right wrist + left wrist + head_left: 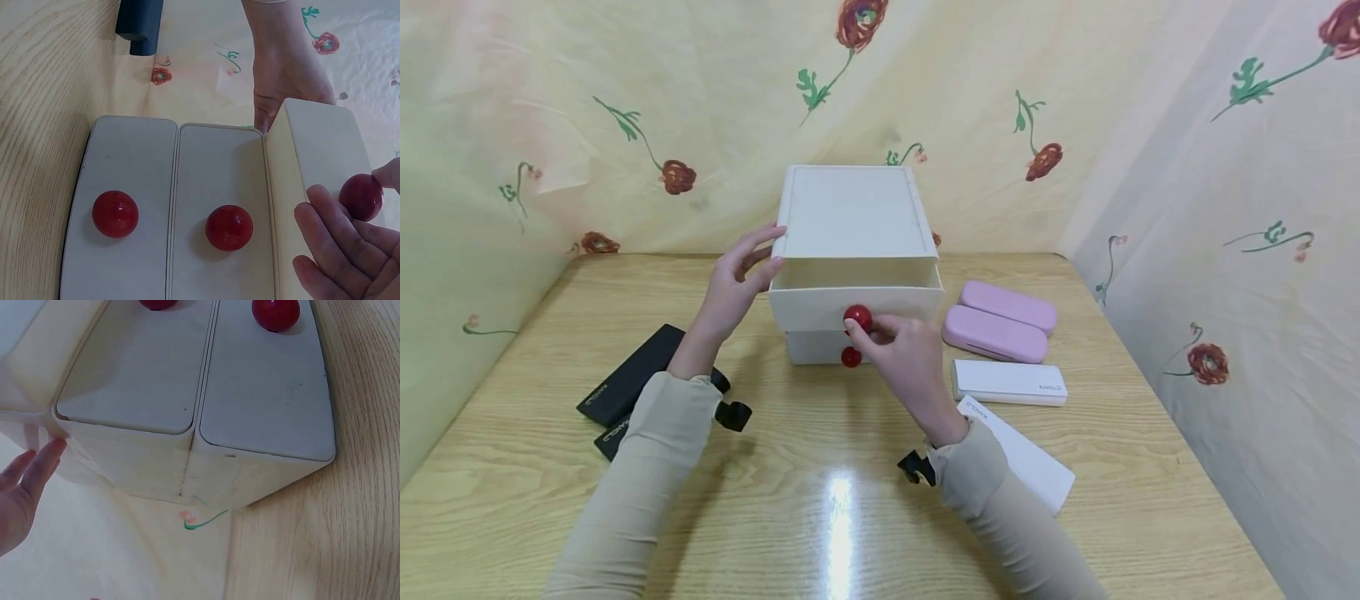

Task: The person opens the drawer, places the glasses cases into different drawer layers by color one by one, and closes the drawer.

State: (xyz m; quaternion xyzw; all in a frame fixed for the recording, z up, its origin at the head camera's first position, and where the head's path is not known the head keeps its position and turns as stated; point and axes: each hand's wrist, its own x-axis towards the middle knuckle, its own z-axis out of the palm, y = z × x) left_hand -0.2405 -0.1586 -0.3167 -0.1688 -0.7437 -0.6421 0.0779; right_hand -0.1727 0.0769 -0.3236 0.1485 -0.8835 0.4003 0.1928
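A white drawer cabinet stands at the back middle of the table, its top drawer pulled partly out. My right hand pinches the red round knob of that drawer between thumb and fingers. With fingers fairly straight, my left hand touches the cabinet's left side near the top. Two lower drawers are closed, each with a red knob, as the right wrist view shows. Little of the drawer's inside can be seen; its floor is hidden.
Right of the cabinet lie two purple cases, a white box and another white box set at a slant. Two black boxes lie on the left, partly under my left arm. A flowered cloth hangs behind the table.
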